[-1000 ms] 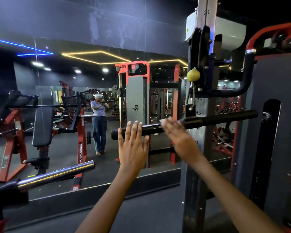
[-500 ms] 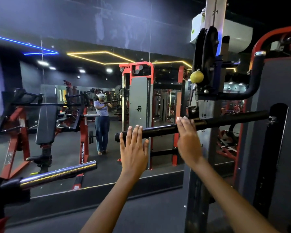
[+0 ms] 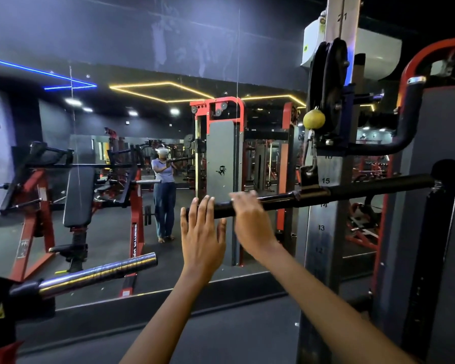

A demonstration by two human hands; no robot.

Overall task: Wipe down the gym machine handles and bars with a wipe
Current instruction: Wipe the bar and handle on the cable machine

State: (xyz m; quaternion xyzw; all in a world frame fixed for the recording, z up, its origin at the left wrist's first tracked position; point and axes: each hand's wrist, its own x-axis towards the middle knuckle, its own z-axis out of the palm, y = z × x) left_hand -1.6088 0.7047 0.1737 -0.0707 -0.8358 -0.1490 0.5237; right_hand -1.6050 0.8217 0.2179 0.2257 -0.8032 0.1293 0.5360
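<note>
- A wall mirror (image 3: 116, 153) fills the left and centre of the view, reflecting red gym machines, ceiling lights and a person in a headset holding a bar.
- The grey numbered upright (image 3: 326, 232) of the cable machine stands at the right, with a black pulley (image 3: 329, 85) and a yellow ball stop (image 3: 314, 119) hanging just beside it.
- The black bar (image 3: 365, 189) runs roughly level across the upright, from the machine's right side out to a free end at centre.
- A chrome bar (image 3: 97, 274) juts in from the lower left, well apart from both hands.
- The left hand (image 3: 202, 232) is raised with straight fingers (image 3: 201, 206) resting flat against the black bar's free end.
- The right hand (image 3: 250, 219) lies over the black bar just beside the left, blurred; its fingers curve over the top, but whether they grip, or hold a wipe, I cannot tell.
</note>
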